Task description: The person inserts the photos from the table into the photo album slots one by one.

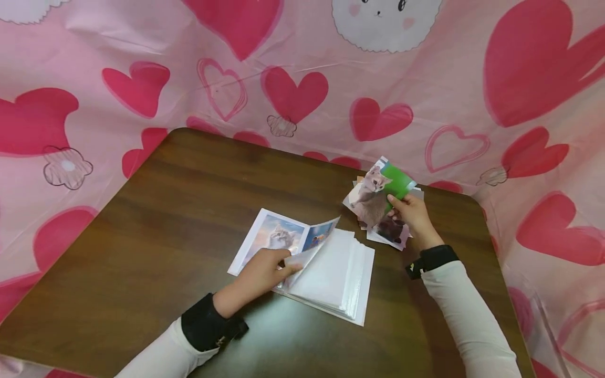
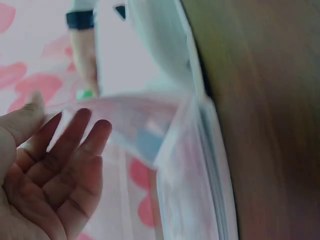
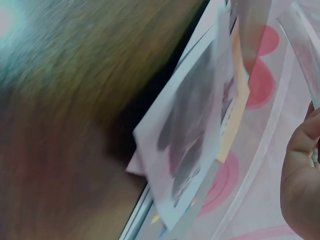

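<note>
The photo album [image 1: 326, 278] lies open in front of you, right of the table's middle and nearer you than the far edge. Your left hand [image 1: 262, 273] pinches a raised leaf [image 1: 312, 254] between thumb and fingertips, the other fingers loosely bent. Your right hand [image 1: 413, 215] holds a cat print [image 1: 371, 202] by its side over the loose pile of prints [image 1: 389, 231], near the table's far-right corner; its hidden fingertips keep you from telling how firmly.

If your left pinch loosens, the thin leaf could flop back; pulled hard, it could crease. Held at one side only, the print may bend or slip, and brushing the uneven pile could scatter it, perhaps over the far edge.

The table [image 1: 179, 210] is dark, brown wood with glare towards you; pink heart-patterned cloth [image 1: 309, 39] hangs behind and at both sides.
</note>
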A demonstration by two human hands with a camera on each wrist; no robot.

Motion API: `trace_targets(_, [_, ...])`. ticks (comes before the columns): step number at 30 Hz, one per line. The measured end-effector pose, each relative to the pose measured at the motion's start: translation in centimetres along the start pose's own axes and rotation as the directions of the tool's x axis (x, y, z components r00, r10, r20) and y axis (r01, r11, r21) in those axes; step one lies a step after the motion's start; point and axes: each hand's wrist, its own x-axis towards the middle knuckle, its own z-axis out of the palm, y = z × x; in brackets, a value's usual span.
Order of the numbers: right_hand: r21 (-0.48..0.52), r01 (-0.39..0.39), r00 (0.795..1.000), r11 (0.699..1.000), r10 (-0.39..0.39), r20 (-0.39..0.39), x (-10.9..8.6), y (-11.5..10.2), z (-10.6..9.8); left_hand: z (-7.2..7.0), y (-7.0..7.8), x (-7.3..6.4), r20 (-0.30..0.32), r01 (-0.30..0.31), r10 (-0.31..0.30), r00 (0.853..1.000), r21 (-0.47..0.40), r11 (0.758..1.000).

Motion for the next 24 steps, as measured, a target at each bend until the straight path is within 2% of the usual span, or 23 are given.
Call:
trace_targets(3, [0.160, -0.029, 1.000, 0.987, 0.027, 0.014, -0.4, -0.5, 0.6, -1.6, -1.1, -0.4, -0.016, 0.117, -0.116, 0.993, 0.056, 0.992])
trace_targets(6, [0.299, -0.101, 0.993, 0.949, 0.078, 0.087, -1.0, -1.1, 1.4, -2.8, -2.2, -0.5, -0.017, 0.219, -0.220, 0.975, 0.190, 0.957])
trace_targets(9, [0.312, -0.181, 0.973, 0.933, 0.123, 0.196, -1.7, -1.6, 2.6, -3.2, -3.2, -0.5, 0.022, 0.270, -0.292, 0.956, 0.318, 0.909])
trace_targets(12, [0.224, -0.206, 0.955, 0.953, 0.145, 0.260, -2.1, -1.7, 4.1, -2.5, -4.2, -0.5, 0.053, 0.271, -0.316, 0.947, 0.397, 0.877])
trace_targets(15, [0.105, -0.151, 0.954, 0.983, 0.116, 0.278, -2.1, -1.4, 5.4, -1.4, -4.4, -0.7, 0.044, 0.249, -0.300, 0.953, 0.451, 0.857])
trace_targets(19, [-0.042, -0.044, 0.960, 0.998, 0.054, 0.274, -2.1, -1.5, 6.3, 0.5, -3.6, -0.9, -0.010, 0.178, -0.202, 0.979, 0.516, 0.838])
trace_targets(22, [-0.087, -0.034, 0.969, 0.996, 0.054, 0.240, -2.4, -1.8, 6.2, 1.9, -2.7, -0.5, -0.043, 0.120, -0.114, 0.993, 0.529, 0.840])
trace_targets(24, [-0.082, -0.047, 0.974, 0.995, 0.064, 0.215, -2.4, -1.8, 5.9, 2.5, -2.2, 0.1, -0.037, 0.097, -0.091, 0.995, 0.545, 0.833])
